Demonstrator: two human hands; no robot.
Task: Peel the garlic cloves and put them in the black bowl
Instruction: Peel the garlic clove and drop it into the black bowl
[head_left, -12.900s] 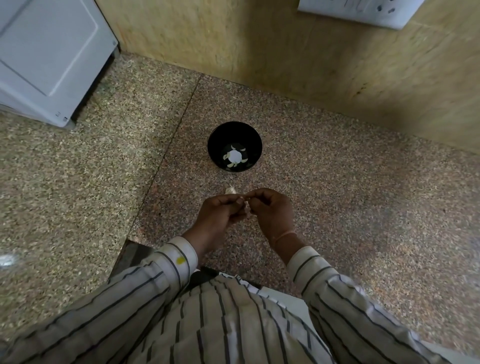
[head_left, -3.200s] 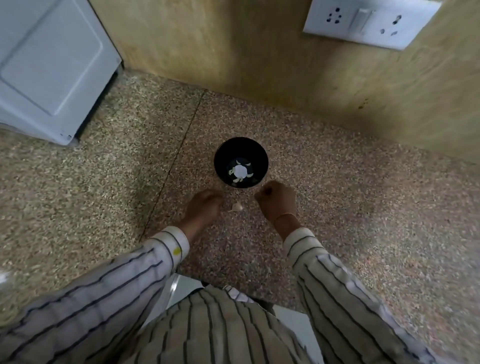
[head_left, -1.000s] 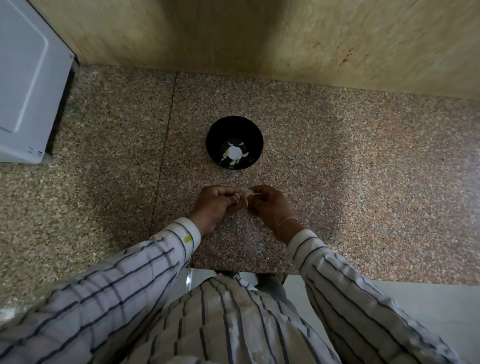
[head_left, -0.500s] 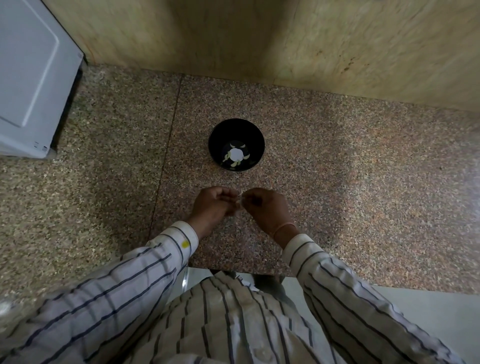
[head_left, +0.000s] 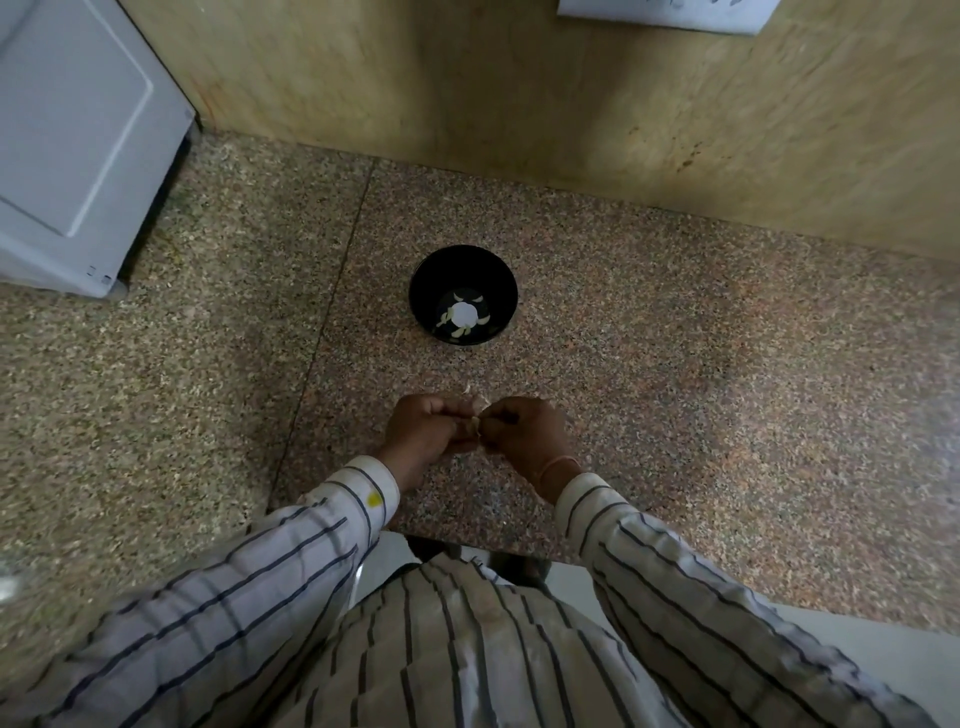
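The black bowl (head_left: 463, 275) stands on the granite counter (head_left: 675, 364) and holds several peeled garlic cloves (head_left: 483, 319) around a white spot at its bottom. Just in front of it my left hand (head_left: 423, 436) and my right hand (head_left: 522, 431) meet, fingers curled, both pinching one small pale garlic clove (head_left: 475, 422) between their fingertips. Most of the clove is hidden by my fingers. A scrap of papery garlic skin (head_left: 469, 388) lies on the counter just beyond my hands.
A white appliance (head_left: 78, 145) stands at the far left of the counter. A tan wall (head_left: 519, 93) closes the back, with a white socket plate (head_left: 665, 13) at the top edge. The counter's front edge runs under my striped sleeves.
My hands stay together on the clove with only small finger shifts. The view has tilted up, so the socket plate shows again at the top.
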